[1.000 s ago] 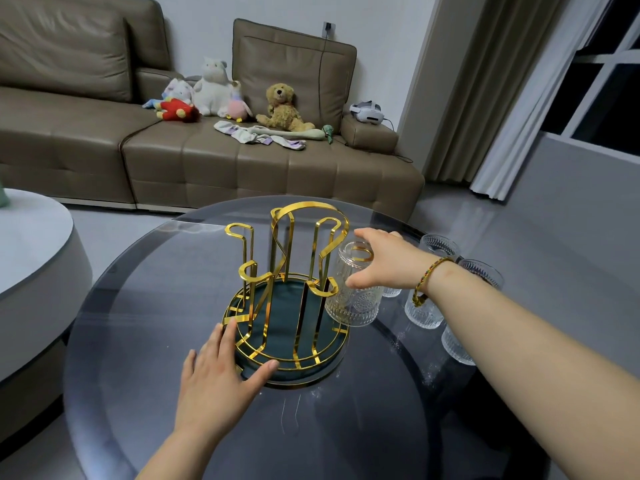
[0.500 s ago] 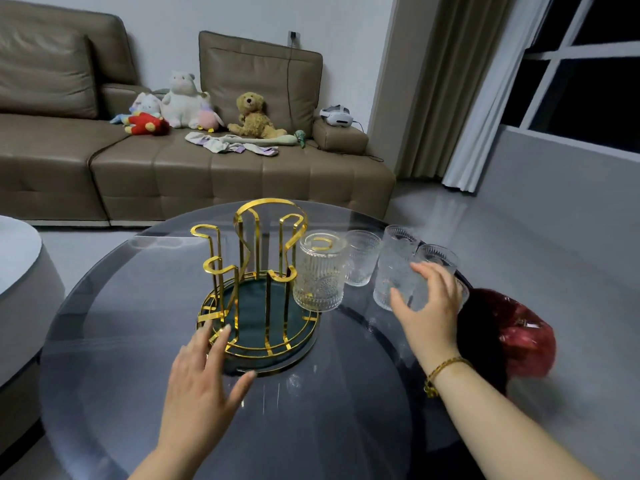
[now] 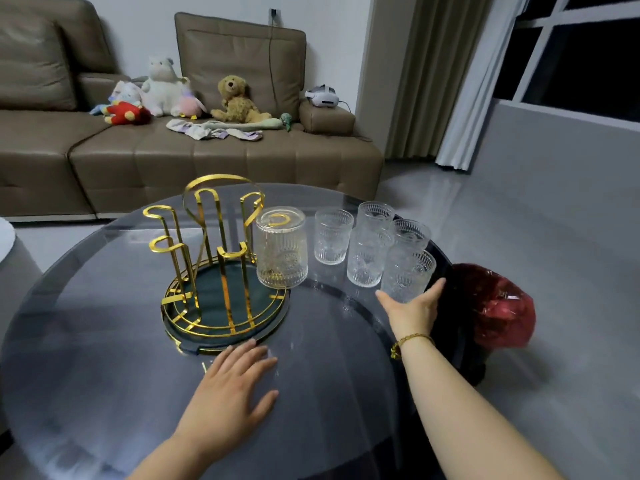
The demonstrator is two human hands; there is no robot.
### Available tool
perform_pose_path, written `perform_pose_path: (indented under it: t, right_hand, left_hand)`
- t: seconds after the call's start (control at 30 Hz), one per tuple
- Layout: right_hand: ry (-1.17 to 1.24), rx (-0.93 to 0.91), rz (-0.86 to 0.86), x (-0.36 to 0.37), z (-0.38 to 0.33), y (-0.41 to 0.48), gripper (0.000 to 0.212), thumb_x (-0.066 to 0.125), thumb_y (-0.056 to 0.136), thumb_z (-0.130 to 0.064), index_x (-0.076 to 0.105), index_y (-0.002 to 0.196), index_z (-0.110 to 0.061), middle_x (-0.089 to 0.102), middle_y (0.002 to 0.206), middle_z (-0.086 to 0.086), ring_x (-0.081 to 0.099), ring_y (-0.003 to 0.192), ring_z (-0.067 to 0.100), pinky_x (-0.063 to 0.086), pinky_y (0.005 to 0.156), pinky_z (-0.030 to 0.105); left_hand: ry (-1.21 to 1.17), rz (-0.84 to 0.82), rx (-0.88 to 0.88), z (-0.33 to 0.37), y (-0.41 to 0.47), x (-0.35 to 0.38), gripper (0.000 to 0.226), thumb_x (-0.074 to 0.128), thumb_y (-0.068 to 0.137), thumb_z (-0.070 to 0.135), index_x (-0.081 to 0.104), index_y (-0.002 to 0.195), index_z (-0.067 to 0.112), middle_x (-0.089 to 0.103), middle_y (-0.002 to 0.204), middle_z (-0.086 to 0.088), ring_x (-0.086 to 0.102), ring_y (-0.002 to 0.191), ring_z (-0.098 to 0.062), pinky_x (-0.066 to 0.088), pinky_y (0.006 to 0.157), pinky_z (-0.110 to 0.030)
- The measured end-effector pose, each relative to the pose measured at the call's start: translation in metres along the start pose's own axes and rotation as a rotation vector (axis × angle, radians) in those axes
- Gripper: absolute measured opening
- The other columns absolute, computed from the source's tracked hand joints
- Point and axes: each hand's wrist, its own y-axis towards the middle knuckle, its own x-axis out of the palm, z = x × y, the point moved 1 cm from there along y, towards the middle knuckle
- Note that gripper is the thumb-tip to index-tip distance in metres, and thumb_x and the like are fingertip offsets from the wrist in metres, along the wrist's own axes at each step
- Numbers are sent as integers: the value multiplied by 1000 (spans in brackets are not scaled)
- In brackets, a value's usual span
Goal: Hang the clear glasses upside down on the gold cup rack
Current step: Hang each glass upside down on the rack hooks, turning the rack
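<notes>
The gold cup rack (image 3: 224, 271) stands on its round dark green base on the glass table (image 3: 104, 358). One clear ribbed glass (image 3: 282, 258) hangs upside down on the rack's right prong. Several more clear glasses (image 3: 367, 258) stand upright in a cluster to the right. My right hand (image 3: 412, 313) wraps around the bottom of the nearest upright glass (image 3: 408, 271), thumb on its left side and fingers on its right. My left hand (image 3: 228, 393) lies flat on the table just in front of the rack's base, fingers spread and holding nothing.
A red plastic bag (image 3: 498, 306) sits on the floor beyond the table's right edge. A brown sofa (image 3: 173, 161) with plush toys stands behind the table. The edge of a white round table (image 3: 5, 233) shows at far left.
My right hand left the glass hung on the rack, swung right and closed around the nearest upright glass. My left hand slid back from the rack's base onto the table.
</notes>
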Motion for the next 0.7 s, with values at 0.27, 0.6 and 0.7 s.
perform_pose_path:
  t: [0.27,0.6,0.7]
  right_hand:
    - [-151,-13,71,9,3,12,107,75,62,-31,3,138,-10,45,135,21,40,123,39,21,110,47]
    - [-11,-71,121,-1,2,-1,84,76,59,-27,27,127,-14,51,128,14,52,109,38,42,94,41]
    - [78,-173,64,-11,-12,-12,86,78,57,-23,28,126,-13,49,128,14,51,112,31,40,94,33]
  left_hand:
    - [-31,-55,-23,1,1,1,46,37,73,46,69,93,21,72,101,-2,65,99,-25,3,102,-12]
    - [-41,-44,-12,1,0,3,38,79,63,33,68,97,19,71,105,-5,64,101,-27,30,95,-30]
    - [-229,-75,-98,-3,-3,-3,42,76,70,28,64,108,16,61,121,-8,56,114,-28,43,97,-41]
